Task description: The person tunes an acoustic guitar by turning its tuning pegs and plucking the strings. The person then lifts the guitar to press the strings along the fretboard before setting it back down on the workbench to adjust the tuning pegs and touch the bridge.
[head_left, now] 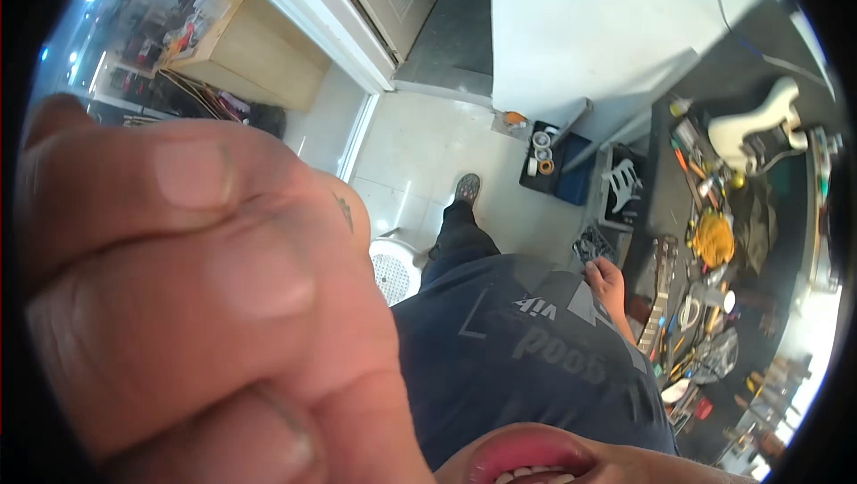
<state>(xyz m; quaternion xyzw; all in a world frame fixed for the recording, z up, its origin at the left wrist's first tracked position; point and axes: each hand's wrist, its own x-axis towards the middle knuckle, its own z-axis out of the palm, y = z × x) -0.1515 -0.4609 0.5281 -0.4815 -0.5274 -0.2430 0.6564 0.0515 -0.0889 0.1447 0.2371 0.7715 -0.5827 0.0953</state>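
Observation:
My left hand [205, 287] fills the left side of the head view, very close up. Its fingers are curled in, and whatever they may hold is hidden. Much farther down, my right hand [605, 280] hangs beside the dark workbench [644, 256], with its fingers loosely curled. Just beyond those fingertips is a small grey and black thing [591, 245]; I cannot tell whether the hand touches it. Close to the right hand, a guitar neck [659, 296] with a pale fretboard lies along the near edge of the bench.
A white guitar body [754, 136] rests on the bench among scattered hand tools and a yellow bundle [714, 238]. Tape rolls [542, 152] sit in a dark blue tray [576, 158] on the tiled floor. By my legs stands a white stool [395, 274]. A wooden cabinet [254, 46] is at far left.

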